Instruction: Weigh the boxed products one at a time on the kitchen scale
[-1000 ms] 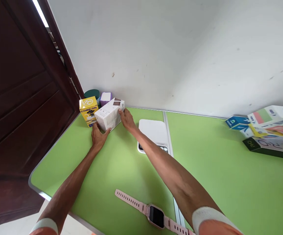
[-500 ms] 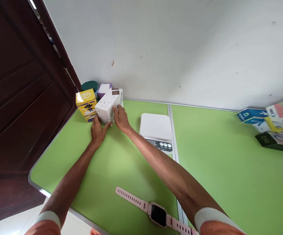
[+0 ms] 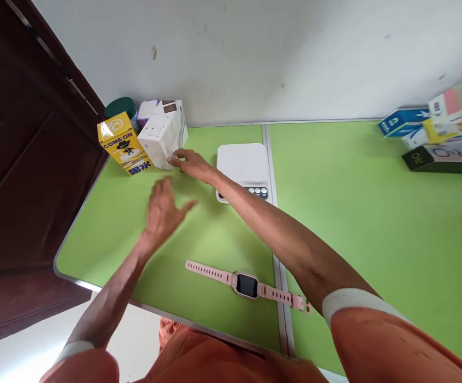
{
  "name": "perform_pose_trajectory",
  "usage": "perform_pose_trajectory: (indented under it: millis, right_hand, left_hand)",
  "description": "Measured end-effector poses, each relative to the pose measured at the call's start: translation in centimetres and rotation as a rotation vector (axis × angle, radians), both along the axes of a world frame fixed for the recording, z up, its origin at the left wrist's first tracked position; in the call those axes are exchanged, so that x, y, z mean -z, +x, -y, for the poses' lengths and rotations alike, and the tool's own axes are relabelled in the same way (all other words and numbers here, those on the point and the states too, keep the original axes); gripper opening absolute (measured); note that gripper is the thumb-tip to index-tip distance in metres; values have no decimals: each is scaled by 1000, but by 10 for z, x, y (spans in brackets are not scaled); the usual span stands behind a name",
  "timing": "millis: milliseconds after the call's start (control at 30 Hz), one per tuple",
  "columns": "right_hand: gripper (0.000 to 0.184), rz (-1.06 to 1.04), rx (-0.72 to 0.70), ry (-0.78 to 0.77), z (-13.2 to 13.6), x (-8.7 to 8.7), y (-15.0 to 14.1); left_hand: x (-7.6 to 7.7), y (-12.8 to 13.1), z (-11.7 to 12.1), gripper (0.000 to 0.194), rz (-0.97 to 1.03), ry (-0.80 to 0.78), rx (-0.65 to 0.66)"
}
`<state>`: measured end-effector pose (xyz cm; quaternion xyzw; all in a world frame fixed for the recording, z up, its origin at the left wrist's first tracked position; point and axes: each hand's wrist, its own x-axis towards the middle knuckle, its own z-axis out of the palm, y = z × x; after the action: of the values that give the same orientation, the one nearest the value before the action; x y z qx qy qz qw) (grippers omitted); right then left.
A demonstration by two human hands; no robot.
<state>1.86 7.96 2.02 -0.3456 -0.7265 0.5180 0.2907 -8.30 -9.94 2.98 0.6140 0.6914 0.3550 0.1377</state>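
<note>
A white carton (image 3: 162,134) stands at the back left of the green table (image 3: 366,213), pressed against a yellow "COME ON" box (image 3: 121,142). My right hand (image 3: 191,164) lies flat with its fingertips touching the carton's lower front corner. My left hand (image 3: 163,210) hovers open above the table, a little in front of the carton, holding nothing. A pink smartwatch (image 3: 247,283) lies flat near the table's front edge, below both hands.
A white kitchen scale (image 3: 242,165) sits just right of my right hand. A green-lidded jar (image 3: 120,107) and a purple box (image 3: 147,110) stand behind the cartons by the wall. Several coloured boxes (image 3: 442,133) are piled at the far right. A dark wooden door (image 3: 19,159) is left.
My left hand has let go of the white carton and pulled back toward me, fingers spread. The carton now stands against the yellow box. My right hand stays at its corner.
</note>
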Motion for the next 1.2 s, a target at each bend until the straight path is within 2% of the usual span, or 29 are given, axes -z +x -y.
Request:
perform_pose_trajectory:
  millis: [67, 133, 167, 233, 300, 367, 467, 567, 667, 767, 833, 900, 1067, 1200]
  right_hand:
    - [38, 58, -25, -24, 10, -13, 5]
    - [36, 82, -13, -13, 19, -27, 9]
    - [36, 91, -10, 1, 23, -34, 11]
    - [38, 106, -13, 34, 30, -46, 19]
    - [39, 103, -23, 67, 38, -54, 33]
    - [39, 56, -38, 87, 46, -58, 53]
    - [42, -103, -27, 81, 58, -58, 99]
    - [47, -236, 95, 46, 69, -55, 156]
    - [49, -295, 297, 4, 81, -49, 212]
    - [53, -302, 488, -32, 95, -38, 255]
    - [54, -292, 568, -61, 104, -28, 276]
    - [54, -283, 623, -87, 112, -17, 293]
    - [53, -281, 704, -107, 120, 1, 325]
    - [47, -260, 654, -64, 123, 2, 324]
  left_hand:
    - [-10, 40, 46, 68, -35, -125, 398]
    - [-15, 75, 81, 69, -120, -270, 764]
    - [-16, 89, 92, 65, -170, -308, 854]
    - [-17, 106, 101, 49, -269, -351, 934]
    - [-18, 112, 98, 34, -322, -369, 941]
    - [-20, 108, 89, 28, -299, -395, 915]
    - [-27, 92, 78, 26, -111, -464, 808]
    - [-38, 76, 70, 31, 144, -477, 647]
    - [-56, 75, 61, 42, 429, -368, 543]
    - [-77, 91, 53, 50, 844, -300, 595]
    - [-91, 106, 48, 53, 1105, -324, 668]
    - [-102, 123, 43, 53, 1285, -367, 750]
    - [-128, 163, 26, 46, 1418, -442, 861]
    - [-147, 190, 16, 34, 1413, -425, 894]
